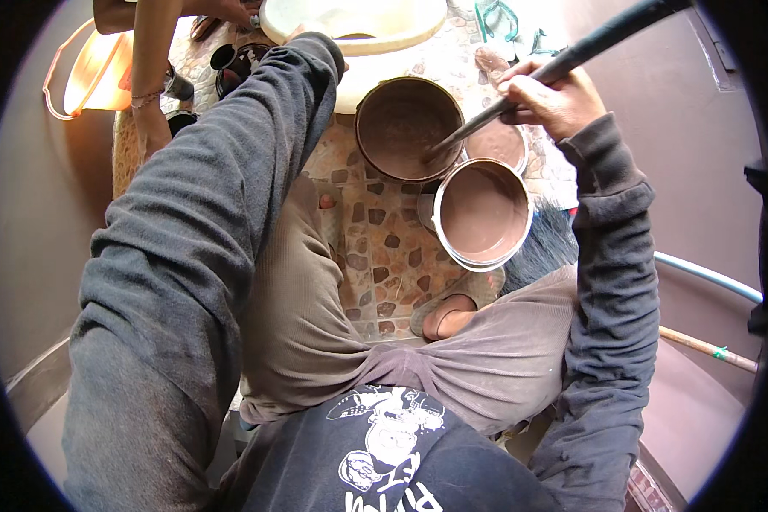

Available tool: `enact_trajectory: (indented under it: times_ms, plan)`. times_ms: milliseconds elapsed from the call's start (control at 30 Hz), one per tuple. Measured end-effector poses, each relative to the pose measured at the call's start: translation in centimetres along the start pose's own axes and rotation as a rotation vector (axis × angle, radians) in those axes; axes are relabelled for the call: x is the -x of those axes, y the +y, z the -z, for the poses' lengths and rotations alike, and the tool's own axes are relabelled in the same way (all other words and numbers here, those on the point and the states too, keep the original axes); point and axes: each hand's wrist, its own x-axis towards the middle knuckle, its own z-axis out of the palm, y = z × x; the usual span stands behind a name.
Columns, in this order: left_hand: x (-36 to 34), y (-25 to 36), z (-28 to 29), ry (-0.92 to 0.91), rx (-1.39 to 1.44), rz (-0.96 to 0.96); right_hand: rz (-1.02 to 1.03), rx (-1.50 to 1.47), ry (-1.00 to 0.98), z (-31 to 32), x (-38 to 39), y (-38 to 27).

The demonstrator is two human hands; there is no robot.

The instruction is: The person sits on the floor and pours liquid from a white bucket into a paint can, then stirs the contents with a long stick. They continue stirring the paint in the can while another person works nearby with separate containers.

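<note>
In my right hand [559, 98] is a long dark stick [563, 64], with the fingers wrapped round it. Its lower end reaches down into a dark brown bucket [408, 82] with a little brown liquid at the bottom. Beside that bucket stands a white-rimmed bucket [529, 200] of smooth brown liquid [484, 213]. Another container of brown liquid [497, 145] sits behind it, below my right hand. My left arm [179, 230] stretches forward to a pale basin [316, 13]. The sleeve hides nearly all of my left hand [297, 32], so its fingers cannot be read.
At the left, another person's arm [152, 68] reaches down near an orange bucket [102, 64]. Several dark containers [230, 68] stand nearby. Stone-patterned tiles [384, 256] cover the floor between my legs. A blue pipe [708, 275] and a wooden pole [708, 348] lie at the right.
</note>
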Motion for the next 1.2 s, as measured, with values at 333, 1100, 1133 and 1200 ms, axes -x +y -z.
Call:
enact_trajectory:
  times_ms: [333, 1100, 1133, 1200]
  plan:
    - [0.9, -0.4, 0.9, 0.067, -0.092, -0.008, 0.099, 0.099, -0.015, 0.4, -1.8, 0.5]
    - [15.6, 9.1, 10.2, 0.003, 0.931, -0.335, 0.292, 0.097, 0.129, -1.2, -2.1, 0.6]
    - [16.2, 9.5, 10.1, -0.02, 0.959, -0.344, 0.18, 0.104, 0.093, -0.5, -1.8, 0.1]
    - [17.0, 10.4, 10.1, -0.067, 1.009, -0.36, 0.161, 0.017, -0.064, 0.1, -1.3, -0.1]
